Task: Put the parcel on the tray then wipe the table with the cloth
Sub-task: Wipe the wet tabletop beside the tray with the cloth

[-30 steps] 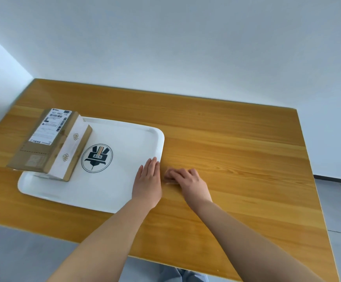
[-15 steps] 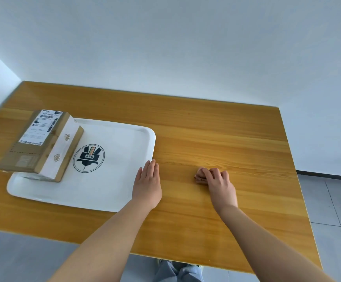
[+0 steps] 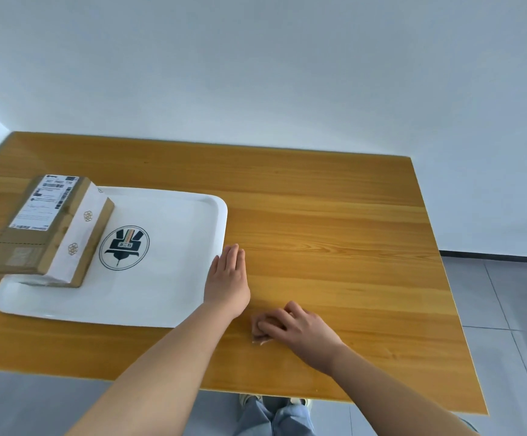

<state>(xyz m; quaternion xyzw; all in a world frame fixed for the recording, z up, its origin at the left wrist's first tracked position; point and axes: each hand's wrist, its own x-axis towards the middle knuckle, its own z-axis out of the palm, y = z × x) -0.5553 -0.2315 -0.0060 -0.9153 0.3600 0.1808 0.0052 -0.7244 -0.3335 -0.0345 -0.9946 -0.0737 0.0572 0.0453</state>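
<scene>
Head view | step 1 of 2 judged done: parcel (image 3: pixel 40 229) rests on tray (image 3: pixel 174 297), left end | step 2 under way: right hand (image 3: pixel 297 330) curled over cloth (image 3: pixel 260 340), pressing it to table (image 3: pixel 334 215) near front edge | left hand (image 3: pixel 228 283) flat, fingers together, at tray's right rim | remaining: most of table unwiped, judged.

Wall (image 3: pixel 256 73): plain white, behind the table's far edge.
Floor (image 3: pixel 507 309): grey tiles, right of the table.
Jeans (image 3: pixel 274 416): blue, below the near edge.
</scene>
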